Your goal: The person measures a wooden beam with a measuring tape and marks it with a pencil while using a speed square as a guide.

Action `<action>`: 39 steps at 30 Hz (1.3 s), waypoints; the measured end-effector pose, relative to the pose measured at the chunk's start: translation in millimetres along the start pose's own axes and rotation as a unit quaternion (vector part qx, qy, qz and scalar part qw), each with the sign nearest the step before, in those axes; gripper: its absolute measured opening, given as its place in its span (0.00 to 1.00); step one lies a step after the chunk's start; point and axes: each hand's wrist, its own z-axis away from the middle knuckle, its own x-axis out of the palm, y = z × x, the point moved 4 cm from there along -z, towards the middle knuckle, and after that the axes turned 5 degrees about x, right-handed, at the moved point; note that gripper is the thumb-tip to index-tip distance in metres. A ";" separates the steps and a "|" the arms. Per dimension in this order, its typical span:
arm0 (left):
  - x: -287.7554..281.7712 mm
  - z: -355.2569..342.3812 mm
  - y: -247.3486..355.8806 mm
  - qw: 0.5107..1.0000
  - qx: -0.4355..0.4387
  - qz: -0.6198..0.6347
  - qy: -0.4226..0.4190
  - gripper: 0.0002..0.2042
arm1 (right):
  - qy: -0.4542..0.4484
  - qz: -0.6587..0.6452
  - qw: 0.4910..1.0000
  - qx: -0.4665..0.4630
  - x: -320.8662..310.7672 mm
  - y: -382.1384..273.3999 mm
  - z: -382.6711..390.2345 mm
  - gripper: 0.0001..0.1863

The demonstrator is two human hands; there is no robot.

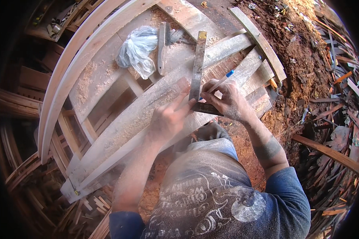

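The left hand (168, 116) lies on the long, pale, sawdust-covered wooden plank (147, 105), fingers spread fairly flat, fingertips pressing against the lower end of the grey metal try square (198, 65). The square's blade runs up and away across the plank, its dark stock (206, 108) sitting at the plank's near edge between the two hands. The right hand (227, 101) is closed in a writing grip around a thin white pen with a blue cap (220, 81), the tip meeting the wood just beside the blade's right edge (the exact contact point is hidden by the fingers).

The plank lies diagonally across a rough wooden workbench (103, 79), among other curved timber pieces. Beyond the square, on the bench, rest a crumpled clear plastic bag (137, 49) and, just beside it, a wooden-handled wire brush (162, 47). A long curved wooden rib (73, 65) arcs along the bench's left side, and a shorter curved wooden strip (261, 42) lies at the right. Reddish sawdust covers the ground (291, 59), with a heap of wood offcuts (339, 119) far right.
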 end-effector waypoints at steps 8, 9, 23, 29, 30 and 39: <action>-1.8 1.4 2.0 0.999 0.025 -0.021 0.003 0.16 | 0.073 0.176 0.968 -0.161 4.7 1.8 37.8 0.12; -1.6 2.1 2.1 1.000 0.021 -0.013 0.003 0.17 | 0.089 0.164 0.975 -0.123 7.8 6.7 43.2 0.16; 4.7 7.6 -2.2 0.999 0.032 -0.025 0.025 0.22 | 0.085 0.078 0.988 -0.103 27.2 30.5 57.4 0.15; 7.3 9.3 -4.4 0.999 0.036 -0.018 0.032 0.26 | 0.080 0.065 0.989 -0.110 26.4 31.4 57.6 0.15; 7.7 9.5 -4.7 0.999 0.032 -0.019 0.030 0.26 | 0.078 0.068 0.989 -0.107 26.6 32.2 57.9 0.15; 4.6 8.2 -2.5 0.999 0.029 -0.029 0.010 0.21 | 0.078 0.058 0.987 -0.125 26.1 31.2 55.2 0.16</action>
